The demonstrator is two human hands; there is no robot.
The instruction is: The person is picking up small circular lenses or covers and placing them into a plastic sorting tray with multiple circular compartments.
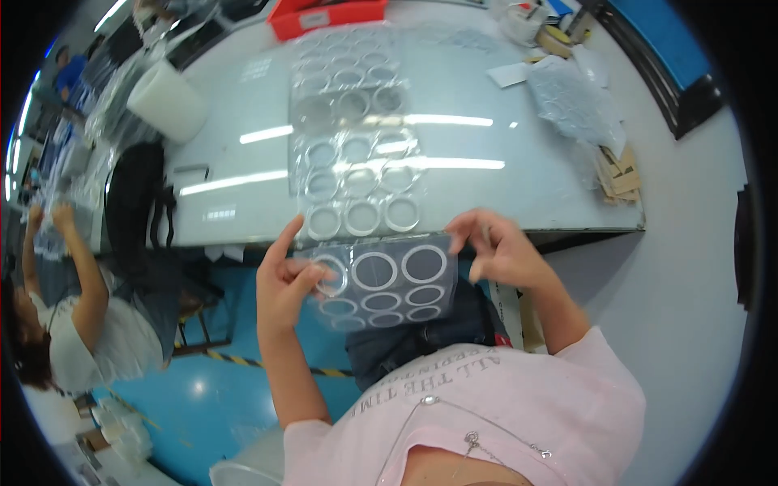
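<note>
A clear plastic sheet with rows of white rings (374,271) hangs over the table's front edge in front of me. My left hand (281,293) grips its left side, the thumb lying over a ring and the index finger pointing up toward the table. At the sheet's upper right corner is my right hand (506,253), slightly blurred, its fingers and thumb apart. Its fingertips are at the corner; whether they touch is hard to tell. More clear ring sheets (361,182) lie in a long strip on the glass-topped table (235,202), running away from me.
A red bin (324,18) stands at the far edge. On the left are a white roll (166,101) and a black chair back (136,194). Clear bags (571,101) and cardboard pieces (622,174) lie at the right. Another person (97,332) works at the left.
</note>
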